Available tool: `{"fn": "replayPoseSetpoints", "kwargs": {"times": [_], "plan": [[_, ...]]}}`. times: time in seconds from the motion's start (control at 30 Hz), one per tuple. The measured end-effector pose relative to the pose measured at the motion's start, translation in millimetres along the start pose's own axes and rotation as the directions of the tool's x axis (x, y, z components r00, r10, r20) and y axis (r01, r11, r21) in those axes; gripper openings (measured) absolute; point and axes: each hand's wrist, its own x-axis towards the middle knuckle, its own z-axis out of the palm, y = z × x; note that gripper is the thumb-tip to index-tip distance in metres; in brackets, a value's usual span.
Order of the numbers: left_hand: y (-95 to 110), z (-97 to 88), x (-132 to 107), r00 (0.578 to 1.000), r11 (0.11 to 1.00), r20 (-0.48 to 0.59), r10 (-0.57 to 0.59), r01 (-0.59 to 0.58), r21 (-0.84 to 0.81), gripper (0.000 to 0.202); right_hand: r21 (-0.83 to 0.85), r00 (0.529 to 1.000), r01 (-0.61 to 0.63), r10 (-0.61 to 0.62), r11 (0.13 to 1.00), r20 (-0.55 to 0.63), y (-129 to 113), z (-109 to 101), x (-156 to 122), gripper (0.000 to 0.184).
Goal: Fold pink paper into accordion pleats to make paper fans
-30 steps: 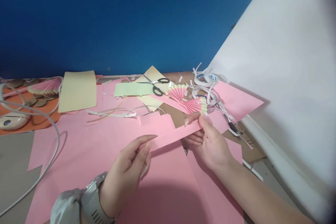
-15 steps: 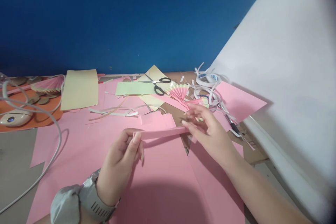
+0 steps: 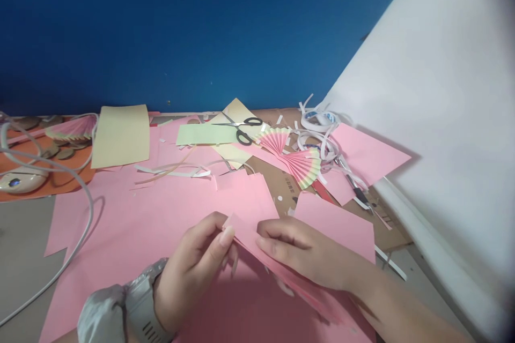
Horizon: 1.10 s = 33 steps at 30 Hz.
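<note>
"What's at the far left?"

"A cream oval device (image 3: 32, 180) on an orange sheet (image 3: 60, 186), with a small pleated pink fan (image 3: 78, 127) behind it. A pale cable loops over them and trails onto the grey tabletop (image 3: 24, 246)."

"And next along?"

"A yellow sheet (image 3: 120, 139) at the back, then the left hand (image 3: 191, 260), nearer, with a grey watch strap (image 3: 142, 311) at its wrist. Its thumb and fingers are clamped on the upper end of a folded pink strip (image 3: 246, 240)."

"Where does that strip lie?"

"Above the large pink paper (image 3: 161, 220), slanting down to the right from the left fingers and under the right hand. Behind it are a green strip (image 3: 203, 134) and scissors (image 3: 243, 138), blades apart."

"How about the right hand (image 3: 303, 249)?"

"Its fingers are closed round the pink strip, thumb on the near face. Well behind, a larger pleated paper (image 3: 300, 163) spreads like a bow, edged yellow-green."

"Anything further right?"

"Curled white strips (image 3: 317, 142), a black-gripped pen (image 3: 358, 193), and a pointed pink sheet (image 3: 370, 155) near the white wall (image 3: 446, 91)."
</note>
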Motion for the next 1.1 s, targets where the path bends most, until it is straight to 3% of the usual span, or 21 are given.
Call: {"fn": "replayPoseSetpoints", "kwargs": {"times": [0.07,0.2,0.47,0.7,0.9,1.1], "plan": [[1.5,0.5,-0.9,0.998,1.0,0.067,0.003,-0.005,0.022,0.03,0.008,0.999,0.05,-0.05,0.999,0.011,-1.5,0.7,-0.5,0.038],[3.5,1.5,-2.0,0.977,1.0,0.212,0.001,-0.005,0.019,0.031,-0.128,0.985,0.159,-0.166,0.979,-0.049,-2.5,3.3,2.1,0.036],[3.8,1.7,-3.3,0.959,0.999,0.28,0.039,-0.032,-0.032,0.03,-0.148,0.97,0.234,-0.22,0.961,0.105,2.8,4.5,7.3,0.038],[1.6,1.1,-1.3,0.958,0.995,0.274,0.08,-0.059,-0.085,0.032,-0.085,0.967,0.256,-0.254,0.963,0.031,2.8,7.4,7.2,0.034],[1.4,1.1,-5.7,0.969,0.988,0.217,0.121,-0.096,-0.123,0.02,0.117,0.982,0.183,-0.177,0.976,-0.062,-3.3,7.8,4.3,0.035],[4.1,1.4,-10.5,0.969,0.992,0.216,0.121,-0.109,-0.068,0.02,0.08,0.979,0.199,-0.196,0.977,-0.047,-0.7,7.2,5.7,0.033]]}}
